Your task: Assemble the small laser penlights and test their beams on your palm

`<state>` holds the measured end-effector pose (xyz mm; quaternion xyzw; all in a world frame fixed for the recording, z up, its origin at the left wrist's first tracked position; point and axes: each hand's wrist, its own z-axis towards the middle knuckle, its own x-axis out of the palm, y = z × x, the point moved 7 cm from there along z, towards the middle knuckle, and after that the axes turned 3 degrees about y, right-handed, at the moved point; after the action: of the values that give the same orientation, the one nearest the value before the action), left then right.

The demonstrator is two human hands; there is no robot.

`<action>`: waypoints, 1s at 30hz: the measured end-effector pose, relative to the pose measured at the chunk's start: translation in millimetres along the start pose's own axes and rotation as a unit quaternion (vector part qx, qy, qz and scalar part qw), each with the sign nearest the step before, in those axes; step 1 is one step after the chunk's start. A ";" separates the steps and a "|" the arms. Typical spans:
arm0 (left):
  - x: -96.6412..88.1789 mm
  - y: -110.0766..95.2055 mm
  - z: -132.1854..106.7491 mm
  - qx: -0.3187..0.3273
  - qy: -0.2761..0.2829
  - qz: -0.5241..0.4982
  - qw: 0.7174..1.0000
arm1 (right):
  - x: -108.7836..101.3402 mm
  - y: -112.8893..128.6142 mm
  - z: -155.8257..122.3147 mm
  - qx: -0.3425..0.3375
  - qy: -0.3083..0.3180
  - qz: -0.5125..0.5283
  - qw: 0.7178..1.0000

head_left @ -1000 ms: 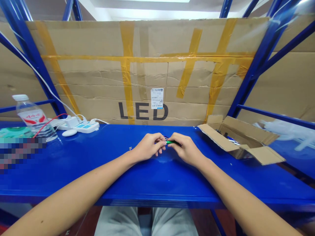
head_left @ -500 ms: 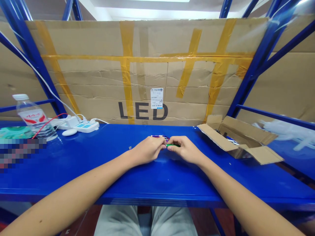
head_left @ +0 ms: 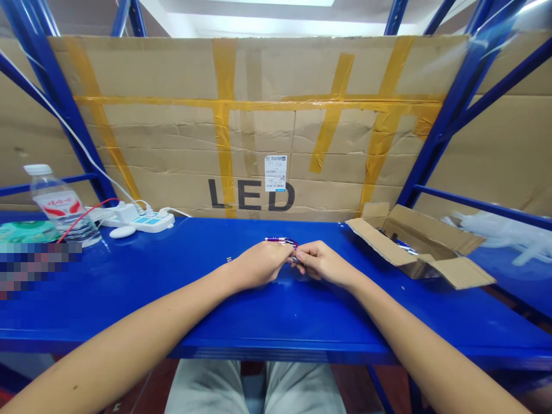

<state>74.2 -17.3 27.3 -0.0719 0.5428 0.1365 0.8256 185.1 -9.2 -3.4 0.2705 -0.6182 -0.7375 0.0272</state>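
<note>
My left hand [head_left: 263, 264] and my right hand [head_left: 325, 263] meet just above the middle of the blue tabletop, fingertips touching. Both are closed in a pinch. A small silvery pen part [head_left: 295, 260] shows at the right fingertips; its shape is mostly covered by the fingers. What my left fingers hold is hidden. Right behind the hands lie purple ballpoint pens [head_left: 276, 239] with silvery bands, partly covered by my left hand. Beside my left wrist, a few tiny metal pieces [head_left: 229, 259] rest on the table.
An open cardboard box [head_left: 414, 241] with pens inside stands at right. At left are a water bottle [head_left: 62, 204], a white power strip [head_left: 149, 220], a white oval object [head_left: 122, 232] and a green packet [head_left: 28, 232]. A large cardboard panel [head_left: 181, 149] closes off the back.
The green pen barrel that showed between my fingertips is no longer visible; a silvery bit shows there now. My right fingers have curled closer to my left hand.
</note>
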 end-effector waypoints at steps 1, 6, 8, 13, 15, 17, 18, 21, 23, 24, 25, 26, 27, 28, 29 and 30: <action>-1.1 -0.2 0.3 -0.006 0.000 -0.003 1.000 | -0.9 2.9 -0.7 -0.012 -0.007 -0.003 1.000; -3.9 3.7 0.4 -0.043 0.000 -0.028 0.999 | -7.4 10.2 -2.4 -0.070 -0.066 -0.046 0.994; -3.8 7.7 -0.6 -0.062 -0.007 -0.043 0.997 | -7.8 9.1 -1.4 -0.086 -0.081 -0.073 0.990; -3.6 14.5 -3.2 -0.091 -0.024 -0.103 0.990 | -8.6 16.5 -2.6 -0.149 -0.120 -0.116 0.975; -4.1 16.6 -3.7 -0.103 -0.030 -0.132 0.985 | -9.4 24.3 -5.9 -0.178 -0.142 -0.167 0.959; -4.7 18.0 -3.8 -0.110 -0.036 -0.152 0.981 | -8.6 30.8 -8.9 -0.198 -0.149 -0.210 0.946; -4.9 18.2 -3.8 -0.111 -0.037 -0.157 0.981 | -7.9 32.8 -10.1 -0.203 -0.148 -0.223 0.942; -3.8 17.5 -3.3 -0.102 -0.031 -0.148 0.983 | -5.5 35.4 -12.0 -0.204 -0.138 -0.239 0.939; -2.6 16.3 -3.2 -0.092 -0.026 -0.132 0.987 | -4.0 34.7 -12.0 -0.194 -0.128 -0.237 0.943; -1.9 15.5 -3.2 -0.087 -0.023 -0.125 0.988 | -3.3 33.9 -11.6 -0.186 -0.122 -0.235 0.946; -1.3 14.9 -3.2 -0.083 -0.021 -0.120 0.989 | -2.8 33.0 -11.0 -0.177 -0.117 -0.233 0.949; -0.7 14.3 -3.2 -0.080 -0.019 -0.117 0.990 | -2.6 31.9 -10.4 -0.168 -0.113 -0.230 0.952; -0.1 13.9 -3.2 -0.080 -0.017 -0.116 0.990 | -2.5 30.9 -9.6 -0.159 -0.110 -0.227 0.955; 0.1 13.6 -3.2 -0.081 -0.017 -0.116 0.990 | -2.7 29.9 -8.9 -0.150 -0.108 -0.221 0.958; 0.2 13.3 -3.1 -0.082 -0.017 -0.119 0.989 | -3.1 28.9 -8.1 -0.142 -0.106 -0.212 0.961; 0.0 13.0 -2.8 -0.084 -0.019 -0.123 0.989 | -3.8 27.8 -7.3 -0.134 -0.107 -0.200 0.965</action>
<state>67.7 -5.7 26.6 -0.2050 0.5008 0.0806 0.8371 183.4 -20.8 23.1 0.3025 -0.4465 -0.8284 -0.1512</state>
